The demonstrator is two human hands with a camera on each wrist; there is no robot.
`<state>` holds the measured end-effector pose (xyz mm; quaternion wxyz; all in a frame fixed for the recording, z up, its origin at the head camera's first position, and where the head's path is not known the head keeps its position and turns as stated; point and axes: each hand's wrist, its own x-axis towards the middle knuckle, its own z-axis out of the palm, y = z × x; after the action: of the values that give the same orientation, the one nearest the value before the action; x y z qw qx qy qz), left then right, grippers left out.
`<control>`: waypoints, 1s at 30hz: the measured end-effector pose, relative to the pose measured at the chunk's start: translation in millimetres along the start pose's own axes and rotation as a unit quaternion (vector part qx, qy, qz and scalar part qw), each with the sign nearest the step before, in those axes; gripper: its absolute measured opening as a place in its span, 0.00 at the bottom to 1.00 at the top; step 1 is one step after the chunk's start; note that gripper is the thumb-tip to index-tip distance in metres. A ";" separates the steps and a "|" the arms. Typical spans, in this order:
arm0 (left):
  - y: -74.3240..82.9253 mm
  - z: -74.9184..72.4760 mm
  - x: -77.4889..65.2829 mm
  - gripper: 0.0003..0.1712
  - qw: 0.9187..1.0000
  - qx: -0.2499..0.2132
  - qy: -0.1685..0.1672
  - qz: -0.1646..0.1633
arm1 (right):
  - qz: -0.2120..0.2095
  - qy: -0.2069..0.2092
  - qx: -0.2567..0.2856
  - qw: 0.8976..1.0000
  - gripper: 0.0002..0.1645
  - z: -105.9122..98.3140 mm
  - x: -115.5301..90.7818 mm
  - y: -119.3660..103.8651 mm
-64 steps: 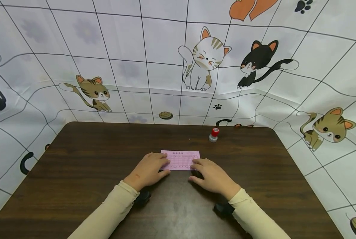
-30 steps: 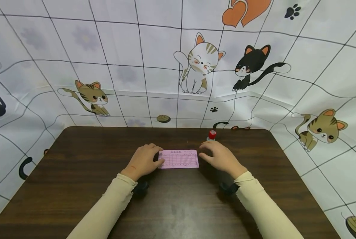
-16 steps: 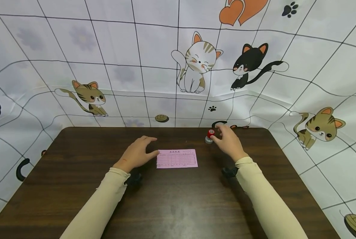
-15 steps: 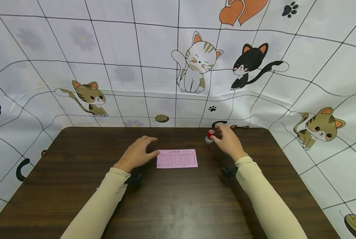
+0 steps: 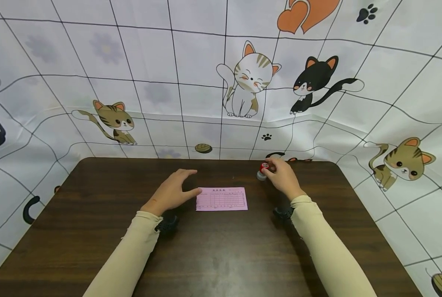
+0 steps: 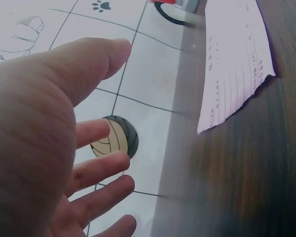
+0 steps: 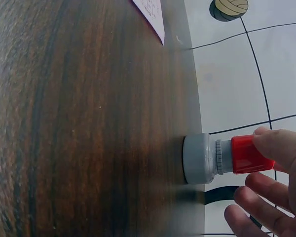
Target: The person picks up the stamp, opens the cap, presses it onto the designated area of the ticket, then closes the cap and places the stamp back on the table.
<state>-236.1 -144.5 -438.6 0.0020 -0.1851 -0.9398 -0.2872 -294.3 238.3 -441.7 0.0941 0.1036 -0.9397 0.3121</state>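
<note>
A stamp (image 7: 198,158) with a red handle and a grey, rounded base stands upright near the table's back edge. My right hand (image 5: 283,178) pinches its red handle between thumb and fingers, and in the right wrist view the base meets the tabletop. Left of it lies a pink printed slip (image 5: 222,199) with a ruled grid; one end looks torn in the left wrist view. Beside the slip's left end my left hand (image 5: 170,194) hovers with fingers spread and nothing in its grasp. The thumb is close to the slip's upper left corner in the head view.
The dark wooden table (image 5: 217,255) runs up to a white sheet (image 5: 150,49) printed with grid lines and cartoon cats. Dark straps (image 5: 167,224) sit on both wrists, below cream sleeves.
Both hands have left the slip. My right hand moved right and back to the stamp and now pinches its handle. My left hand shifted slightly left and its fingers spread.
</note>
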 end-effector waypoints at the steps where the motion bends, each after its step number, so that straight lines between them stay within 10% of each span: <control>1: 0.5 -0.5 -0.3 0.43 1.000 0.000 0.000 -0.001 | -0.003 0.002 -0.001 1.000 0.24 0.3 -0.2 -0.1; 30: 6.9 0.6 -2.4 0.43 1.000 0.011 -0.007 0.005 | -0.036 0.040 -0.006 0.999 0.19 0.0 -12.4 0.6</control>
<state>-231.4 -139.8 -435.7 -0.0010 -0.1922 -0.9420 -0.2750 -282.6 240.5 -445.1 0.1436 0.1246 -0.9327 0.3065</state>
